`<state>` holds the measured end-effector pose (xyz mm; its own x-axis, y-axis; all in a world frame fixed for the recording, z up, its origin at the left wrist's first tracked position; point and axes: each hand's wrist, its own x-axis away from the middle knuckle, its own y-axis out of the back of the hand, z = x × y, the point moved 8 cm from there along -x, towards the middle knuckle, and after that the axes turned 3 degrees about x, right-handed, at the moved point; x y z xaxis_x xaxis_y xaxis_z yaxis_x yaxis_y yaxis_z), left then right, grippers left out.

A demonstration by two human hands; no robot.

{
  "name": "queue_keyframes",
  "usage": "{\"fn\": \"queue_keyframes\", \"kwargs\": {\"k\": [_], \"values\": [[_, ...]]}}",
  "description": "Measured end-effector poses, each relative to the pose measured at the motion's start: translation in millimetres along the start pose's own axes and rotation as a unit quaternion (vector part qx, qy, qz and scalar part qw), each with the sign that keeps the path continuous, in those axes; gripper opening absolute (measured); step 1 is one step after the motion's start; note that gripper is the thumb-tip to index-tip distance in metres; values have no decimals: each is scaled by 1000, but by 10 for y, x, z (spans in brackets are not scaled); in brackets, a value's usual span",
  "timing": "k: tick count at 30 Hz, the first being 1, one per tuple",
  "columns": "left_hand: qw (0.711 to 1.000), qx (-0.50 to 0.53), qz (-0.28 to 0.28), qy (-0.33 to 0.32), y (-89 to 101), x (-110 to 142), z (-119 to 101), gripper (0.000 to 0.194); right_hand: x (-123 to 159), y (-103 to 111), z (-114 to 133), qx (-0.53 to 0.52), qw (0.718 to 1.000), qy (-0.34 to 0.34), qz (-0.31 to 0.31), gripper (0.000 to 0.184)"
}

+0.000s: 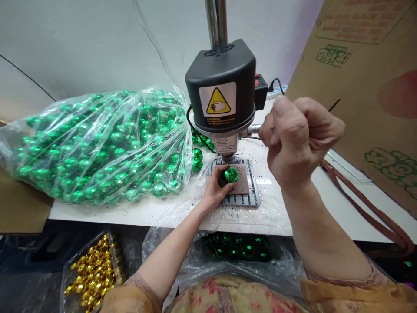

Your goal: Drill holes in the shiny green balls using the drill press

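Note:
A small bench drill press (pixel 220 87) with a black motor cover stands before me. Under its chuck, my left hand (pixel 217 187) pinches a shiny green faceted ball (pixel 231 174) between thumb and fingers. The ball rests on a brown square pad (pixel 243 184) over the slotted metal base (pixel 255 191). The drill tip reaches the top of the ball; I cannot tell how deep. My right hand (pixel 299 134) is raised to the right of the machine, closed around its feed lever, which it mostly hides. The lever's metal hub (pixel 254 129) shows beside my fingers.
At left on the white table (pixel 107 214) lies a large clear bag of green balls (pixel 107 152). A tall cardboard box (pixel 365 74) stands at right, near a brown strap (pixel 365 204). Below are a clear bin of gold balls (pixel 94 269) and more green balls (pixel 237 246) in plastic.

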<state>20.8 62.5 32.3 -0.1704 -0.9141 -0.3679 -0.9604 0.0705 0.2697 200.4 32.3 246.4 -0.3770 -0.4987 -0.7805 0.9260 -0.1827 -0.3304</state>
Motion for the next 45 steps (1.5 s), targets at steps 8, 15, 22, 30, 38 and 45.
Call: {"fn": "queue_keyframes", "kwargs": {"k": [8,15,22,30,38,45], "values": [[1000,-11,-1,-15,1,8,-31,52,136,22,0,-20,995,95,-20,58],[1000,-7,-2,-11,2,4,-49,51,213,56,-38,-2,996,86,-8,57],[1000,-2,-6,-15,3,12,-55,51,227,63,-4,-17,991,136,-6,55],[1000,6,-12,-13,5,4,-57,50,320,97,36,4,981,191,-9,53],[1000,14,-14,-8,3,6,-53,50,362,104,19,-1,976,216,12,50],[1000,22,-7,-6,-4,14,-15,51,428,146,-23,6,971,236,30,47]]}}
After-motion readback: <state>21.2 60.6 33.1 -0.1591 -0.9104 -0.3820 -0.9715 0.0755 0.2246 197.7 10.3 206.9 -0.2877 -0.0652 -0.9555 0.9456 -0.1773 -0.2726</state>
